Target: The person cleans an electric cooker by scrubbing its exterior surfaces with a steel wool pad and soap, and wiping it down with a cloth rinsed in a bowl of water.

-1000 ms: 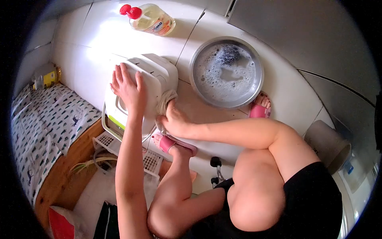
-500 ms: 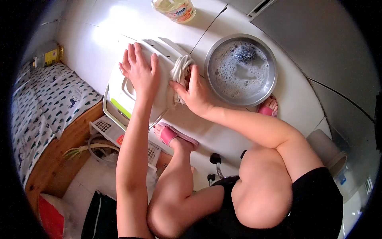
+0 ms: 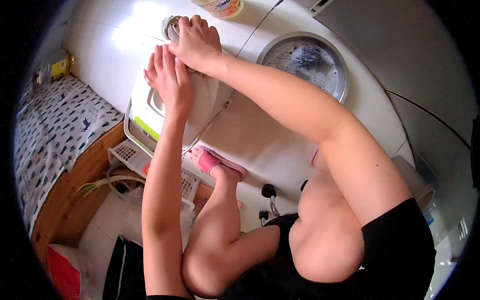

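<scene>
A white appliance (image 3: pixel 202 107) with a lime-green strip and a metal-edged rim rests on the tiled floor. My left hand (image 3: pixel 172 82) lies on its top with the fingers stretched out. Just beyond, my right hand (image 3: pixel 197 45) is wrapped round a bunched pale cloth (image 3: pixel 171 28) at the far end of the appliance. A thin cord runs down the appliance's right side. The metal basin (image 3: pixel 344 75) to the right contains foamy water and a dark scrubber (image 3: pixel 306 56); my right forearm covers its lower part.
A soap bottle (image 3: pixel 220 7) is cut off at the top edge. White baskets (image 3: pixel 125 152) stand beside the wooden frame (image 3: pixel 75 192) at left. A grey bin (image 3: pixel 424 195) is at right. Chair casters (image 3: pixel 268 190) and a foot in a pink sandal (image 3: pixel 208 163) are near the centre.
My right hand has moved with the cloth from the appliance's right side up to its far end. My left hand stays on top. The camera view has shifted somewhat.
</scene>
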Available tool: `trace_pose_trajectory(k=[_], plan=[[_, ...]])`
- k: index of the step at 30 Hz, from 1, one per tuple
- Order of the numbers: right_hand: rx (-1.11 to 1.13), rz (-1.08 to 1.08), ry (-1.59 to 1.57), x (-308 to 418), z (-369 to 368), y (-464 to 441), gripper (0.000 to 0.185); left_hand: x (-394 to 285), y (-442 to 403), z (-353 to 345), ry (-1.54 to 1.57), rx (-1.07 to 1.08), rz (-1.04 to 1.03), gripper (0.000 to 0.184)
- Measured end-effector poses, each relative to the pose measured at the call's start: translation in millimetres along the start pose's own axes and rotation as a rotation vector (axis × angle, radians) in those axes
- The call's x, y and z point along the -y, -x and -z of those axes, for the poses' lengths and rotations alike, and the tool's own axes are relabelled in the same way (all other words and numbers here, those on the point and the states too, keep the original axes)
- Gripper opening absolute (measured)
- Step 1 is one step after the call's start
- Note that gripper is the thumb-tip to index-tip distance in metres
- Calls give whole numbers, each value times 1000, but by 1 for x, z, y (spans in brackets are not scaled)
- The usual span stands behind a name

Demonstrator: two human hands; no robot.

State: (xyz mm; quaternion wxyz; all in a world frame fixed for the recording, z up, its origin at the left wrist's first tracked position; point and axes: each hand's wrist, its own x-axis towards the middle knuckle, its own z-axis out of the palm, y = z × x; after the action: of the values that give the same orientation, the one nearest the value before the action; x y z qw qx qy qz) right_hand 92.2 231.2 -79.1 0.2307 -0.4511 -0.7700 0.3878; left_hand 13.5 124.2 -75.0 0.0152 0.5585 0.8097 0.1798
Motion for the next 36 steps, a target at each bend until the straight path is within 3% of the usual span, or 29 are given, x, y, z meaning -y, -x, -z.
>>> trace_pose_trajectory(k=[5,8,10,11,13,16,19,22,24,26,27,28,30,31,36], plan=[[-159,-119,-200,-10,-24,-8,51,-8,0,7,110,-26,6,51],[-12,-218,-332,-23,-20,-13,48,-15,2,18,215,-56,28,43],[64,-89,-235,-40,-4,-7,36,-17,2,21,424,-102,93,42],[109,-132,-222,-48,0,-3,38,-15,3,23,510,-127,113,41],[61,-78,-250,-73,2,4,46,-20,6,34,323,-183,39,41],[141,-326,-360,-83,25,4,52,-28,22,45,307,-219,9,44],[9,-82,-627,-93,6,-4,51,-29,48,51,270,-198,-81,53],[245,-157,-894,-65,-5,-17,51,-43,76,51,87,-19,-190,64],[535,-156,-844,-50,-3,-29,52,-46,90,41,4,61,-179,73],[627,-219,-710,-41,0,-39,68,-37,97,28,-12,74,-179,79],[699,-182,-644,-38,0,-44,89,-32,97,25,-46,28,-241,75],[685,-205,-618,-38,2,-43,92,-28,99,25,-52,26,-258,72],[490,-63,-477,-46,-14,-39,88,-28,96,26,-53,11,-301,67],[498,-77,-534,-51,-17,-40,85,-28,96,28,14,-19,-281,60],[472,-115,-764,-55,-17,-22,62,-12,101,40,112,-30,-280,57]])
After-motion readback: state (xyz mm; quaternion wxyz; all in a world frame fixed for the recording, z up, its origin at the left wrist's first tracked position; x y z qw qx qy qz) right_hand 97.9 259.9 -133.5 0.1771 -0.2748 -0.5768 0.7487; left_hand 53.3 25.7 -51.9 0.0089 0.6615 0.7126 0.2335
